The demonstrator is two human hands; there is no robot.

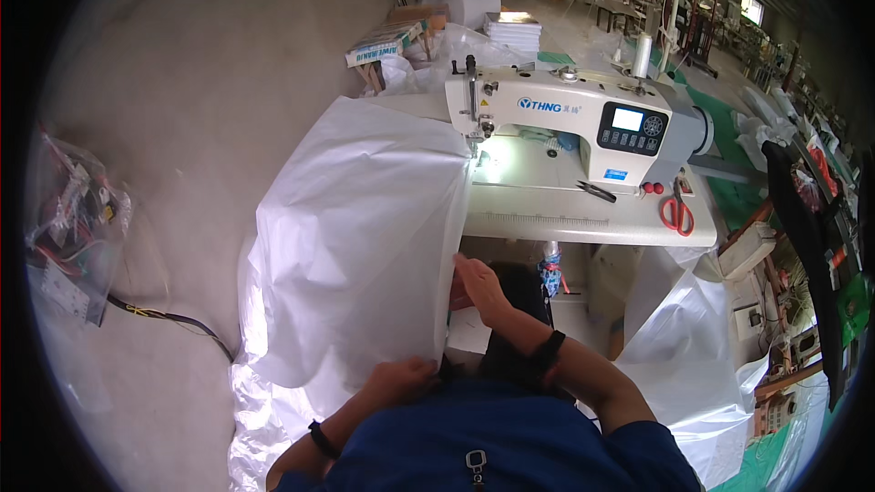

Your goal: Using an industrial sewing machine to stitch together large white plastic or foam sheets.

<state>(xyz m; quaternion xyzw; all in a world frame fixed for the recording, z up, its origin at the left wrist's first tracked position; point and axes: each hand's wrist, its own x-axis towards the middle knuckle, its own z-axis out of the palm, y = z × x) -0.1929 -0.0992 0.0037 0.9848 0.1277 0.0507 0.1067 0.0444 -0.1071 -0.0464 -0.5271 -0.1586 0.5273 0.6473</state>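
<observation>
A large white sheet (355,246), smooth and slightly shiny like plastic or coated fabric, hangs over the left end of a sewing machine (556,114). Its right edge runs from under the needle area (476,150) toward my body. My left hand (401,379) is closed on the sheet's near edge, close to my waist; its fingertips are partly hidden. Farther up that right edge, my right hand (481,290) grips the sheet, with part of the fingers out of sight behind it. The machine's lamp lights the spot beside the needle.
Red-handled scissors (677,211), dark thread snips (597,191) and two small red balls (652,189) lie on the machine bed (583,219). More white material (688,355) drapes at the right. A black cable (173,317) and a clear bag (77,228) are at the left.
</observation>
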